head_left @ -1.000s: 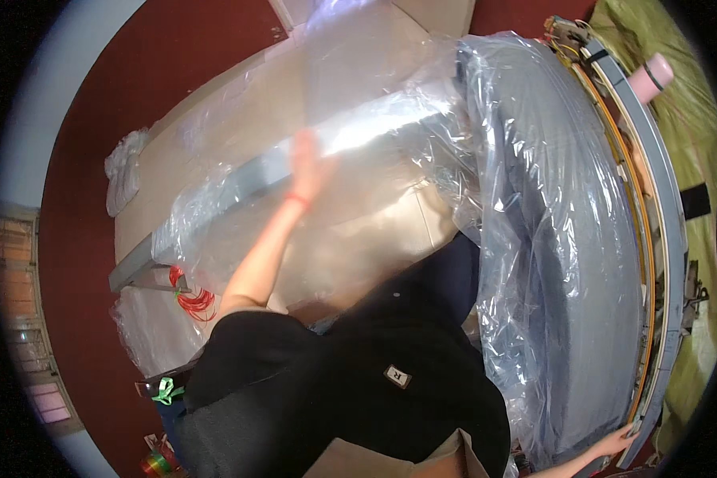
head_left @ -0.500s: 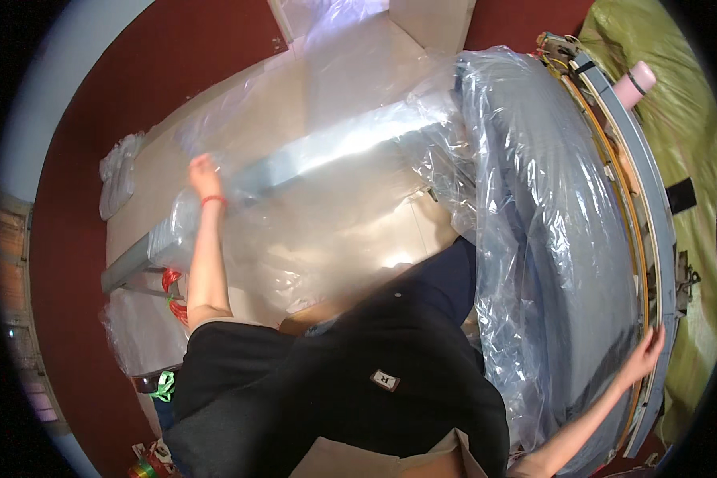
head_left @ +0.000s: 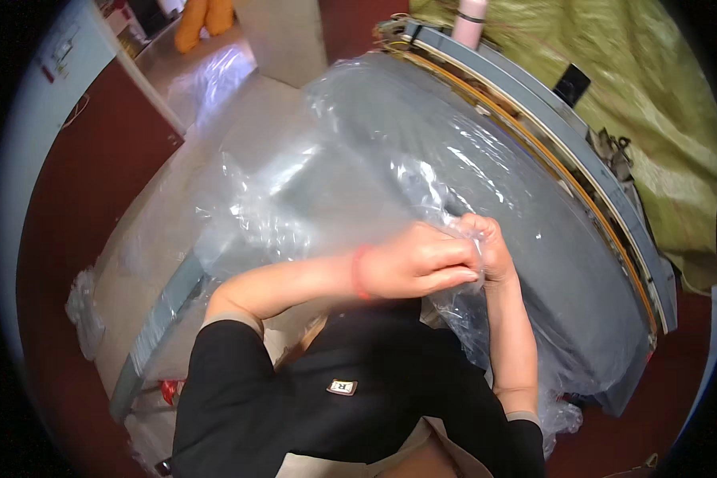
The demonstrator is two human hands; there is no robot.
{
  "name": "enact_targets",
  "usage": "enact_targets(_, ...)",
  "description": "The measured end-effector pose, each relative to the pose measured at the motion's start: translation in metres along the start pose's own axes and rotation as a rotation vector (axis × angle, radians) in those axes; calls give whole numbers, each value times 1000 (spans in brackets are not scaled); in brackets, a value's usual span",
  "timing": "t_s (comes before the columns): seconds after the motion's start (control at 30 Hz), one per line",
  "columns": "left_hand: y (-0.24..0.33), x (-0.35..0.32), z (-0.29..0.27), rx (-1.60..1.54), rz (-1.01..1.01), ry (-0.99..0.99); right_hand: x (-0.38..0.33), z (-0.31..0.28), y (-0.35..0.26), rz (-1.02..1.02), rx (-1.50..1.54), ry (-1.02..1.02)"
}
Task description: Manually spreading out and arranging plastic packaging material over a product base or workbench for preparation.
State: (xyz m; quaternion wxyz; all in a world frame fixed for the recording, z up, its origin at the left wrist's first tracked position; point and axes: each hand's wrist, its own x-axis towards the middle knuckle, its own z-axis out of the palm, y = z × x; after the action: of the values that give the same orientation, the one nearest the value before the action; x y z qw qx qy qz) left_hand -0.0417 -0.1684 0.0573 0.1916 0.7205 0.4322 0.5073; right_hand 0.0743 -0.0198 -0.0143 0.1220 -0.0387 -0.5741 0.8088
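Clear plastic sheeting [head_left: 267,227] spreads in front of me, its folds catching the light. Both my hands meet over it, in front of my chest. My left hand [head_left: 426,259], with a red band at the wrist, is closed on a gathered edge of the sheeting. Beside it and partly behind it, my right hand [head_left: 492,243] is closed on the same bunch. Under the plastic, to the right, lies a broad grey surface [head_left: 581,271]. A grey bar [head_left: 163,307] shows beneath the sheeting at left.
A long grey rail [head_left: 526,88] with an orange strip borders the grey surface. Beyond it, a pink bottle [head_left: 468,28], a black phone-like slab [head_left: 571,84] and dark metal tools [head_left: 611,151] rest near a yellow-green tarp [head_left: 653,119]. Crumpled plastic [head_left: 88,315] sits at left.
My left hand has swung right from the far left, and my right hand has left the rail. Both now grip the plastic together. The view has turned, and sheeting covers more of the grey surface.
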Motion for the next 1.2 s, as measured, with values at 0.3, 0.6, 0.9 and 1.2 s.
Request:
enact_targets(0.3, -109, -20, -41, 4, -464, -147, -37, -24, -67, -388, 123, 341)
enact_targets(0.6, -57, 56, -167, -31, -174, 522, -49, 4, -85, 328, -412, -61)
enact_targets(0.9, 9, 59, -403, 1099, 99, 1105, -138, -27, -126, 157, -848, 129)
enact_targets(1.2, -25, 56, -352, 1244, -163, 922, -362, -157, -246, 305, -1834, 1921)
